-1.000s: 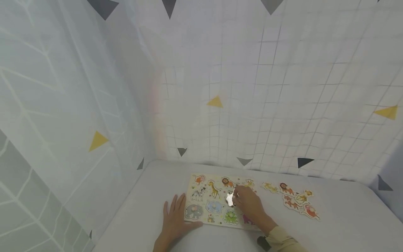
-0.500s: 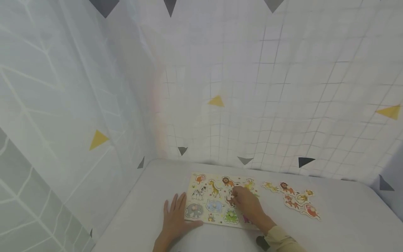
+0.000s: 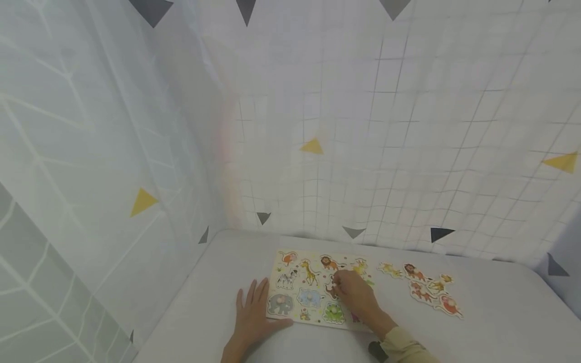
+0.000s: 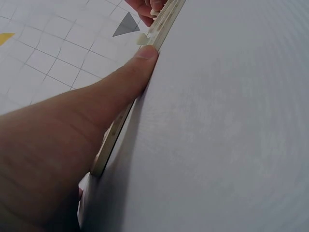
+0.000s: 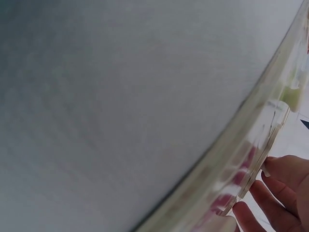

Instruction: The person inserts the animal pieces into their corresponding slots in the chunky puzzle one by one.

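Observation:
A peg puzzle board [image 3: 313, 323] with animal pictures lies flat on the white table. My right hand [image 3: 358, 295] pinches the pale knob of a brown animal puzzle piece [image 3: 330, 290], which sits flat at its outline right of the board's middle. The fingers cover part of that piece. My left hand [image 3: 251, 318] is spread flat at the board's left front corner, its thumb [image 4: 137, 65] along the front edge. Along the front row show a grey elephant piece [image 3: 281, 305], a blue hippo piece [image 3: 309, 297] and a green frog piece [image 3: 333, 312].
Several loose pieces lie right of the board: a spotted yellow animal [image 3: 390, 269], a lion [image 3: 415, 272], a giraffe [image 3: 439, 285], an orange animal [image 3: 421, 292] and a red one [image 3: 449, 305]. A patterned curtain [image 3: 345, 191] rises behind the table. My right wrist overlaps a purple animal [image 3: 355, 318].
The brown piece, tilted and glaring white a second ago, has turned down flat against the board. My right hand still pinches it, and my left hand has stayed at the corner.

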Demonstrator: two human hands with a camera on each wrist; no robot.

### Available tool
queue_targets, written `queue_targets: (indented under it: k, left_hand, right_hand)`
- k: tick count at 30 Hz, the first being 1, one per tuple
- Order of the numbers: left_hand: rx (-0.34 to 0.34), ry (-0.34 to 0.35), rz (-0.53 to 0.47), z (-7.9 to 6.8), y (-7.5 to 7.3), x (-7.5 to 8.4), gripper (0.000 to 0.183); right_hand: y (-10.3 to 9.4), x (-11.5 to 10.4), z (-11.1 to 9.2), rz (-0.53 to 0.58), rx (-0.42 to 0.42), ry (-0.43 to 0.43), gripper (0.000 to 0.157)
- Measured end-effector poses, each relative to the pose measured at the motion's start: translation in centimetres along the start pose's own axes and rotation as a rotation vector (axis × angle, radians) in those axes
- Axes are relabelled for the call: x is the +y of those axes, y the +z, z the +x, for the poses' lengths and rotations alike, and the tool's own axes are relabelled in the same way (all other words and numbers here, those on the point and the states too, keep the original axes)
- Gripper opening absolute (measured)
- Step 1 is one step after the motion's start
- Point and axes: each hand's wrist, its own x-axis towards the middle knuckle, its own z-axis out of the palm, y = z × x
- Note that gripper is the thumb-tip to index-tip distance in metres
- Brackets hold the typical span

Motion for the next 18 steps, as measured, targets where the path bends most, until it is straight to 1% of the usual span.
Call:
queue_targets:
  k: [4, 10, 15, 18]
  left_hand:
    - [-0.003, -0.006, -0.012, -0.03, -0.18, 0.12, 0.127]
    - [-0.04, -0.029, -0.007, 0.09, -0.11, 0.1, 0.128]
    - [-0.041, -0.025, -0.015, 0.14, -0.07, 0.03, 0.128]
    - [-0.038, -0.022, -0.009, 0.15, 0.01, -0.06, 0.128]
  right_hand:
    - [0.23, -0.03, 0.14, -0.009, 0.009, 0.016, 0.011]
    - [0.43, 0.15, 0.29, 0.001, 0.027, 0.014, 0.011]
    - [0.43, 0.24, 0.35, 0.013, 0.025, 0.005, 0.009]
    - [0.45, 0.27, 0.4, 0.003, 0.019, 0.001, 0.009]
